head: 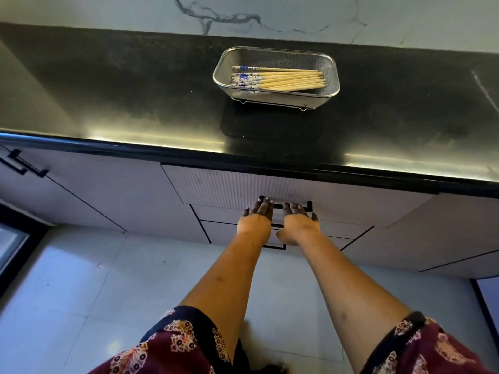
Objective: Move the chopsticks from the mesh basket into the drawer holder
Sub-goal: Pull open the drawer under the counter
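Observation:
Several wooden chopsticks [280, 79] with blue-and-white patterned ends lie side by side in a steel mesh basket [328, 76] on the black countertop. Below the counter edge, both my hands reach palm-up to the black bar handle [278, 205] of the top drawer [216, 184], which is closed. My left hand [258, 215] hooks its fingers under the handle's left part. My right hand [298, 218] hooks its fingers under the right part. The drawer holder is hidden inside the closed drawer.
The black countertop [135, 98] runs across the view with a marble wall behind. More drawers sit below the top one, with a second handle [274, 247] under my wrists. Another cabinet handle [24, 166] is at far left. Pale floor tiles lie below.

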